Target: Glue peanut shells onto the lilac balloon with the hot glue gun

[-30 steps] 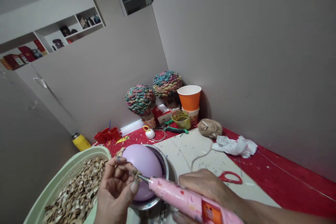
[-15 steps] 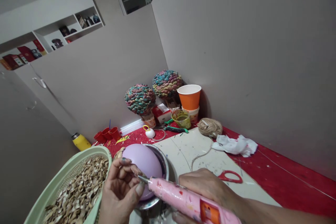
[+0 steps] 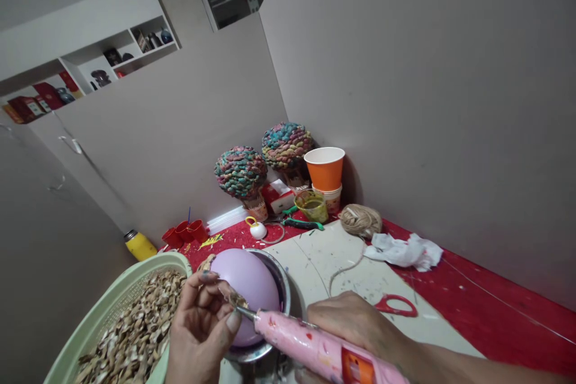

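My left hand (image 3: pixel 200 321) is closed, pinching a half peanut shell (image 3: pixel 237 300) between thumb and fingers. In my right hand (image 3: pixel 355 327) is a pink hot glue gun (image 3: pixel 306 339), its metal nozzle touching or almost touching the shell. Just behind both hands, a lilac balloon (image 3: pixel 247 279) rests in a metal bowl (image 3: pixel 284 279). A few shells (image 3: pixel 207 263) show at the balloon's left side, partly behind my left fingers. Left of my hand, a green basket (image 3: pixel 67 336) holds a heap of peanut shells (image 3: pixel 135 324).
Two colourful shell-covered balloon models (image 3: pixel 242 174) stand at the back near an orange paper cup (image 3: pixel 324 168). A twine ball (image 3: pixel 360 220), a crumpled tissue (image 3: pixel 405 250) and red-handled scissors (image 3: pixel 396 305) lie right. Green-handled pliers (image 3: pixel 302 224) and red cups (image 3: pixel 185 232) lie further back.
The shell in my left hand is tilted a little more into view at the nozzle tip. The whole view has shifted slightly down; both hands keep their grip.
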A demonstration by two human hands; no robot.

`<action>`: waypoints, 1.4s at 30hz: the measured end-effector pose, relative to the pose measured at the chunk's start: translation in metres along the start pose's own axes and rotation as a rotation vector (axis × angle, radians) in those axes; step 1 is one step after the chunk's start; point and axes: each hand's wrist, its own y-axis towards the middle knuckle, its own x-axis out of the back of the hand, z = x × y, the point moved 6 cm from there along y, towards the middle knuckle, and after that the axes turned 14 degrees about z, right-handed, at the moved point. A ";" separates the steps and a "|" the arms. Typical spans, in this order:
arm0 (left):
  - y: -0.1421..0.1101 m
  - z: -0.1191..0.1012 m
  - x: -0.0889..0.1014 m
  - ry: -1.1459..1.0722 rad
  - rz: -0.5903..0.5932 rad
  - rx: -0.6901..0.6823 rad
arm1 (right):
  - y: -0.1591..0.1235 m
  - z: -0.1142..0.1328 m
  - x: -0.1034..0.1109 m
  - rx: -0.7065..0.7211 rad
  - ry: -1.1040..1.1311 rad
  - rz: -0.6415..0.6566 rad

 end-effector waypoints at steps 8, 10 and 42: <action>0.002 0.002 0.010 -0.004 0.066 -0.014 | -0.001 -0.004 -0.004 -0.046 0.048 0.041; 0.003 0.002 0.013 0.000 0.087 -0.014 | -0.001 -0.005 -0.004 -0.040 0.055 0.043; -0.001 -0.009 0.006 -0.013 -0.086 -0.036 | -0.004 -0.005 -0.006 0.005 -0.149 -0.019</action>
